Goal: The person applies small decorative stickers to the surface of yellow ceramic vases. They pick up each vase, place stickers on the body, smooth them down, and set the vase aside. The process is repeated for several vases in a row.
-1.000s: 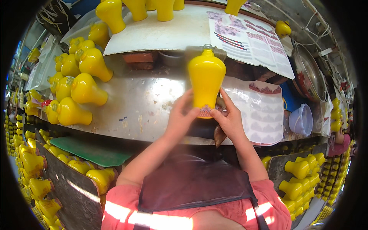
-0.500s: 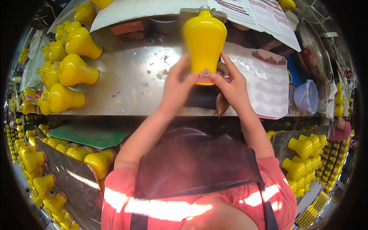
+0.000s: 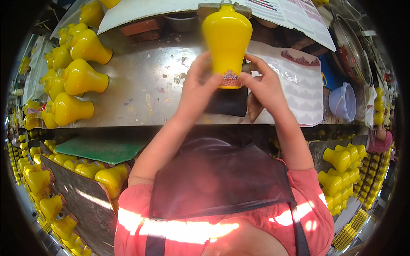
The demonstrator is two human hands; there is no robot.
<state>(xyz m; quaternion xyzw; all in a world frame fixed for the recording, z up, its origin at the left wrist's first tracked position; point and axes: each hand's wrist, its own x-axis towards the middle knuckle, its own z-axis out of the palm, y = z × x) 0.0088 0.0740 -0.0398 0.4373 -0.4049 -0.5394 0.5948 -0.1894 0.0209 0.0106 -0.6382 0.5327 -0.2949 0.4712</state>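
Our left hand [image 3: 197, 87] and right hand [image 3: 268, 85] clasp the yellow bottle [image 3: 227, 40] low, over the desk [image 3: 160, 81]; it looks stiff, slippery and breakable, so we'd best cradle its narrow lower end.

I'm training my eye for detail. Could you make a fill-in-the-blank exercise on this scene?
The left hand and right hand hold a glossy, tapering vase coloured ____.
A pale-purple plastic bucket stands to the ____ of the white printed sheet on the grey metal table.
The flat green board lies to the ____ of the shiny dark apron.

Missing words: yellow; right; left
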